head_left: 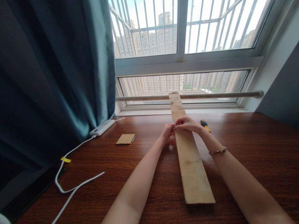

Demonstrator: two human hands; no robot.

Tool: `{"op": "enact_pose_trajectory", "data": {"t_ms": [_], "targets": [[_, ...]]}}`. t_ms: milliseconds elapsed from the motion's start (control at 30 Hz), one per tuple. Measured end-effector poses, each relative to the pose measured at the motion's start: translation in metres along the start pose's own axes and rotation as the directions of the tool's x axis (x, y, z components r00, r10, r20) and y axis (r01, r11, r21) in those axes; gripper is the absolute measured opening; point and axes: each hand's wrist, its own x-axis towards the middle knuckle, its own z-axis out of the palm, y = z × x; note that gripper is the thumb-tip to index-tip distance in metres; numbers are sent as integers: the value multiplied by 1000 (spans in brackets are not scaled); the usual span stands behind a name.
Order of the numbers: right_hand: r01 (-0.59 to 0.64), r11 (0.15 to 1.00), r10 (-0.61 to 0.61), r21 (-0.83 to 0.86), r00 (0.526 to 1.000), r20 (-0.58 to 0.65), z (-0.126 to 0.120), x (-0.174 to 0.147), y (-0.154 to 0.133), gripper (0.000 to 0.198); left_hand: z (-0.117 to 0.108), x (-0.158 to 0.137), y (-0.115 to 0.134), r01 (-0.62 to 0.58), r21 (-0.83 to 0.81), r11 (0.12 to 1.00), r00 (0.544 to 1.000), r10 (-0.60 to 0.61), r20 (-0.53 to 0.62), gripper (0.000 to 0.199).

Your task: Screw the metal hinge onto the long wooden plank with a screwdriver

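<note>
A long, narrow wooden board (192,165) lies lengthwise on the table, its far end reaching the rail by the window. At the board's left edge, about midway along, is a small silvery metal piece (174,125), mostly covered by fingers. My left hand (167,131) is closed on it from the left, fingers pinched at the edge. From the right, my right hand (187,123) reaches over the board, with thumb and fingertips pinched on the same piece. The piece's exact kind is hidden. Right of the board lies a yellow-and-black handle (205,125), partly behind my right forearm.
On the left, a thin brown square (125,139) lies beside a few small metal pins or screws (133,139). A white power strip (102,128) with a white cable (80,185) sits by the blue curtain (100,62). A horizontal rail (217,95) crosses before the window.
</note>
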Motion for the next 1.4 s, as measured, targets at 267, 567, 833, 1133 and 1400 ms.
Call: {"op": "enact_pose_trajectory", "data": {"t_ms": [267, 567, 833, 1133, 1400], "targets": [[60, 921, 50, 386, 962, -269, -5, -2, -4, 25, 2, 0, 2, 38, -19, 999, 999, -38, 4, 21], [-76, 997, 53, -33, 896, -441, 10, 14, 5, 21, 2, 0, 0, 25, -57, 998, 1000, -25, -3, 22], [-72, 974, -5, -217, 943, -334, 8, 12, 1, 25, 3, -1, 1, 12, -52, 999, 1000, -13, -5, 23], [-84, 963, 5, -255, 955, -296, 4, 12, 3, 24, 1, 0, -1, 27, -54, 998, 1000, -27, 10, 24], [-131, 977, 64, -171, 934, -352, 9, 14, 9, 19, 1, 0, 0, 38, -53, 998, 999, -38, 11, 24]]}}
